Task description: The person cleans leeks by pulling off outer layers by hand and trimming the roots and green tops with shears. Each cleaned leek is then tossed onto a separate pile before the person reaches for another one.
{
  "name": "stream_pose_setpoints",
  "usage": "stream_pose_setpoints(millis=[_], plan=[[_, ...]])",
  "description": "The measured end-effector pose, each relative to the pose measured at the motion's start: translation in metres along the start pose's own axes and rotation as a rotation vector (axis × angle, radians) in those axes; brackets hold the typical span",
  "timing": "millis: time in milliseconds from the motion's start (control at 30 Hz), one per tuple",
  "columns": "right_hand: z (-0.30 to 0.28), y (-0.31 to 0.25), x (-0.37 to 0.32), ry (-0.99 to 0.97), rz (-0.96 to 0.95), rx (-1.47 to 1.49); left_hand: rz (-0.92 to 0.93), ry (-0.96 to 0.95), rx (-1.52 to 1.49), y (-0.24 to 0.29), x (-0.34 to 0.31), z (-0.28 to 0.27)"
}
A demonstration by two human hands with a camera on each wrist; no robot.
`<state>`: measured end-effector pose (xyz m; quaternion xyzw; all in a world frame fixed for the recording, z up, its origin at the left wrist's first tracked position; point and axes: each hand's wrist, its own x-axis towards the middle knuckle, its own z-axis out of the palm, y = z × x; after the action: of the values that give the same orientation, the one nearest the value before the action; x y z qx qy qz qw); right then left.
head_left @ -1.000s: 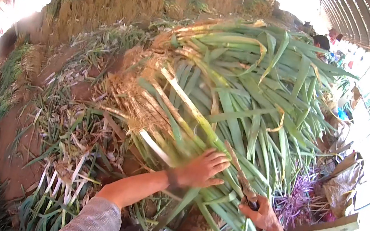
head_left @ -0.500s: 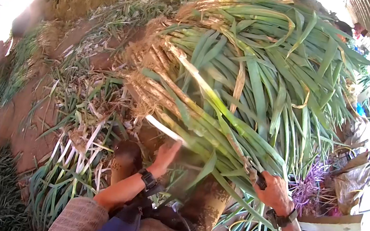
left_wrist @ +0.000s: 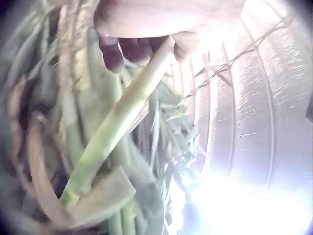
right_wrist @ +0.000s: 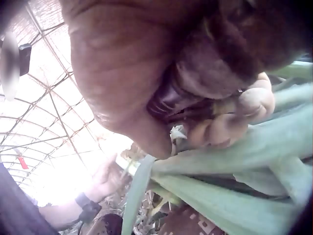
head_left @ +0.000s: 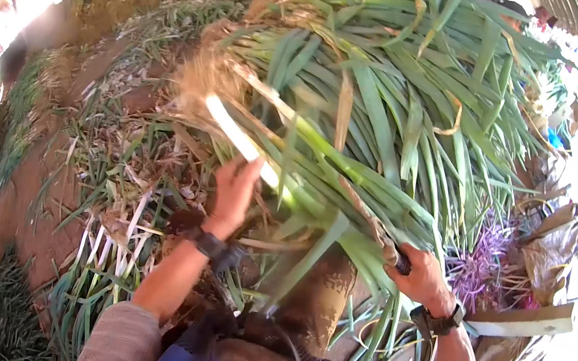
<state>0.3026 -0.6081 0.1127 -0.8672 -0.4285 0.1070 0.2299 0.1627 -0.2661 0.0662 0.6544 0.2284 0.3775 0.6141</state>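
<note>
Littered floor (head_left: 22,222) edging heap (head_left: 408,116); left fingers (left_wrist: 111,58) grip leek (left_wrist: 117,119)

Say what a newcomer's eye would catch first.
Probably the heap of green, leek-like stalks, filling the head view's upper middle. Below, the left hand holds a bright white stalk, and the right hand a dark-handled blade. Purple strands stand out at lower right.

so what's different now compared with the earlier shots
The left hand has moved left across the leeks and now grips a white leek stalk, whose pale end has swung forward. The right hand still holds the dark-handled tool.
</note>
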Motion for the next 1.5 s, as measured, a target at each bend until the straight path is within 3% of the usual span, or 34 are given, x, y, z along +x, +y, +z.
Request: stream_pose_setpoints(millis=[67,133,200,233,300,367,400,467,533,733,800,867,900,967,1033,1100,1233,1333,1367,1400,1433,1500], plan=[[0.001,0.002,0.002,0.028,-0.037,0.013,0.1,-0.178,0.01,0.012,0.023,-0.01],[-0.003,-0.004,0.011,0.016,-0.074,0.004,0.064,-0.278,-0.039,0.007,0.036,-0.018],[-0.002,-0.012,0.022,0.042,-0.101,0.075,-0.179,-0.111,-0.363,-0.022,0.052,-0.007],[0.004,-0.014,0.025,0.024,-0.11,0.08,-0.217,-0.173,-0.375,-0.032,0.055,-0.01],[0.013,-0.019,0.039,0.024,-0.149,-0.026,-0.189,-0.16,-0.369,-0.046,0.052,-0.006],[0.018,-0.036,0.052,0.041,-0.205,-0.126,-0.176,-0.244,-0.186,-0.004,0.032,-0.007],[0.021,-0.044,0.057,0.053,-0.229,-0.128,-0.147,-0.192,-0.209,-0.009,0.029,-0.004],[0.027,-0.057,0.07,0.207,-0.286,-0.107,-0.181,-0.228,-0.363,-0.007,0.025,0.0],[0.028,-0.072,0.084,0.257,-0.35,-0.12,-0.181,-0.198,-0.218,-0.022,0.029,-0.006],[0.037,-0.093,0.122,0.265,-0.275,-0.096,-0.165,-0.202,-0.29,-0.022,0.025,-0.001],[0.04,-0.095,0.128,0.274,-0.434,-0.088,-0.218,-0.216,-0.267,-0.024,0.026,-0.004],[0.036,-0.09,0.127,0.295,-0.347,0.003,-0.201,-0.156,-0.236,-0.031,0.016,-0.003],[0.034,-0.082,0.126,0.189,-0.217,-0.044,-0.281,-0.22,-0.136,-0.051,0.014,-0.003],[0.035,-0.071,0.119,0.091,-0.18,-0.132,-0.371,-0.299,-0.028,-0.08,0.003,-0.004],[0.042,-0.052,0.115,-0.08,-0.105,-0.254,-0.249,-0.247,-0.059,-0.098,-0.014,0.004],[0.046,-0.037,0.117,-0.108,-0.044,-0.259,-0.115,-0.172,0.16,-0.107,-0.015,0.005],[0.062,-0.009,0.122,-0.08,-0.038,-0.315,-0.115,-0.129,0.019,0.01,0.015,-0.006],[0.067,0.001,0.124,-0.056,-0.015,-0.308,0.211,-0.067,-0.276,0.105,0.056,-0.031],[0.068,0.003,0.124,-0.055,-0.023,-0.307,0.344,0.067,-0.136,0.139,0.077,-0.056],[0.071,0.004,0.123,-0.053,-0.038,-0.308,0.438,-0.298,-0.56,0.169,0.103,-0.091],[0.08,0.011,0.12,0.073,-0.106,-0.297,0.461,-0.048,-0.535,0.203,0.114,-0.109],[0.079,0.011,0.117,0.037,-0.095,-0.27,0.421,0.476,-0.425,0.274,0.137,-0.145]])
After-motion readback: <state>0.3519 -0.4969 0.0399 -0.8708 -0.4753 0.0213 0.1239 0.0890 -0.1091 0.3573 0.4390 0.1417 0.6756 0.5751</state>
